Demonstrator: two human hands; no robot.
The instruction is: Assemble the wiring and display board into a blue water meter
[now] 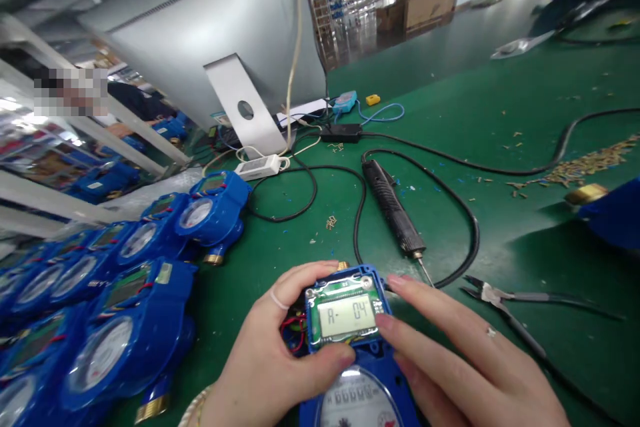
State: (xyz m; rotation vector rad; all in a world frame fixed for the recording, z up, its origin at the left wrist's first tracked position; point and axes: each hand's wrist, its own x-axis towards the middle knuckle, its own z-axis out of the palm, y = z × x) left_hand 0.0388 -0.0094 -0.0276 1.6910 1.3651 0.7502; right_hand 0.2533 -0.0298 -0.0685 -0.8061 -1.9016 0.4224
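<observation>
On the screen (347, 315) of the blue meter (360, 390), above the green table (280, 240), "A- 04" is displayed; the casing is pinched by the left hand (273, 343) and touched by parted fingers of the right hand (470, 360).

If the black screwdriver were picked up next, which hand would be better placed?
Probably the right hand: it is nearer the black screwdriver and appears only to touch the blue meter, while the left hand clasps the meter from its left side.

Bright | glare upper right | shadow on green table (530, 243), right | left-edge meters (37, 347) stretched, soft
</observation>
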